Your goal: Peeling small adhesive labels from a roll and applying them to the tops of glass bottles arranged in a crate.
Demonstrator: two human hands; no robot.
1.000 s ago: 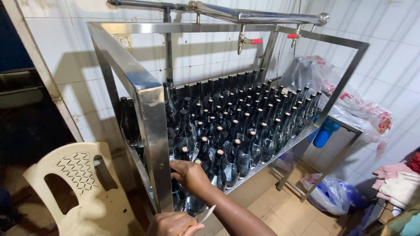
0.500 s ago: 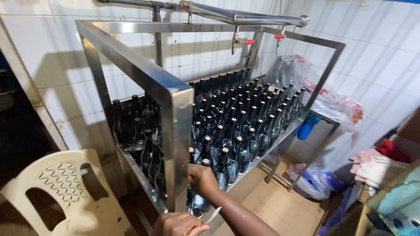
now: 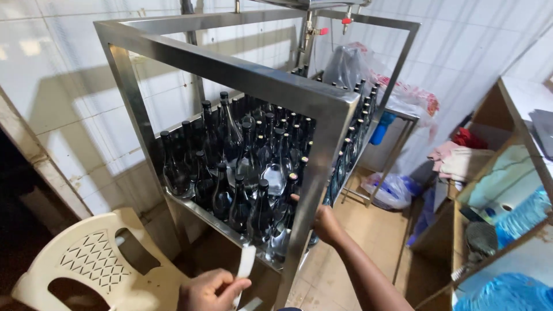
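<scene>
Several dark glass bottles point(image 3: 239, 173) stand packed on the shelf of a steel rack point(image 3: 233, 69). My right hand point(image 3: 326, 223) reaches round the rack's front corner post point(image 3: 314, 173). Its fingers go behind the post and close on a bottle at the shelf's near corner point(image 3: 288, 198), partly hidden by the post. My left hand point(image 3: 208, 291) is low at the frame's bottom edge, below the shelf, pinching a narrow white paper strip point(image 3: 246, 264) that stands upward.
A cream plastic chair point(image 3: 95, 259) sits at lower left by the tiled wall. Plastic bags point(image 3: 368, 66) lie at the rack's far end, another bag point(image 3: 391, 189) on the floor. Folded cloths point(image 3: 455, 161) and a wooden shelf unit point(image 3: 507, 173) stand at right.
My view has swung left around the rack's corner post. My right hand stays at the near bottles, now behind the post. My left hand has raised the white strip.
</scene>
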